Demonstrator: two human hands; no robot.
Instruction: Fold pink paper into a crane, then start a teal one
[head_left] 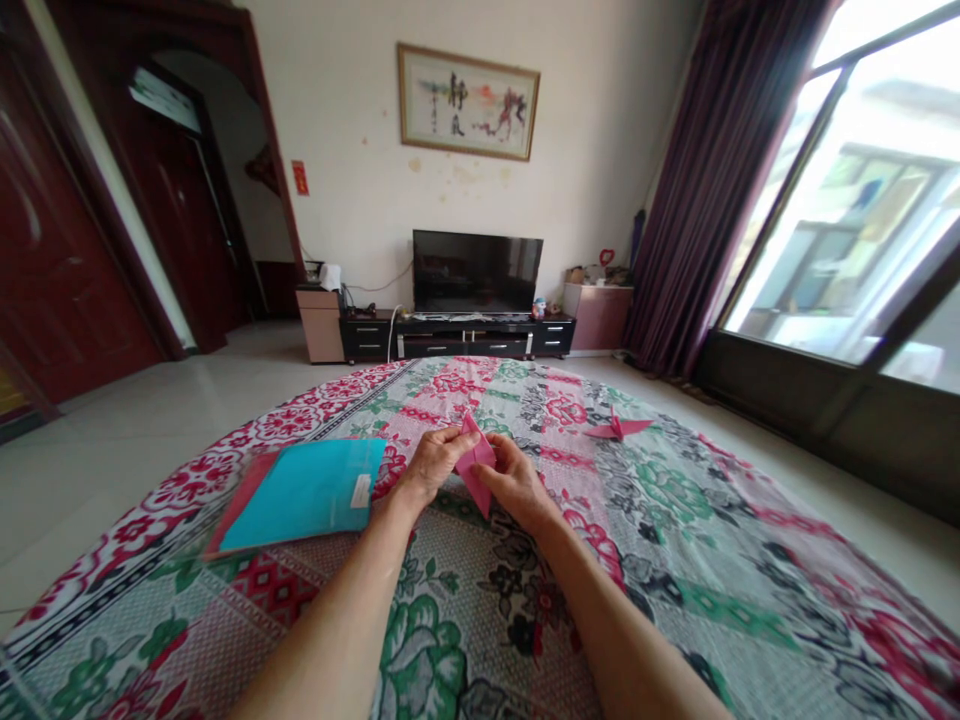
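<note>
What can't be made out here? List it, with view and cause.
Head view: parts of the pink paper, covered by the left hand and right hand.
Head view: print on the white label, too small.
Head view: the scene beyond the window, blurred by glare.

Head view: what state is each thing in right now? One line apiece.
Left hand: pinching the pink paper
Right hand: pinching the pink paper
Pink paper: folded, narrow and pointed
Pink folded figure: resting on the cloth, points spread
Blue packet: lying flat
Tablecloth: spread out
Television: screen dark
Curtain: gathered beside the window
</note>
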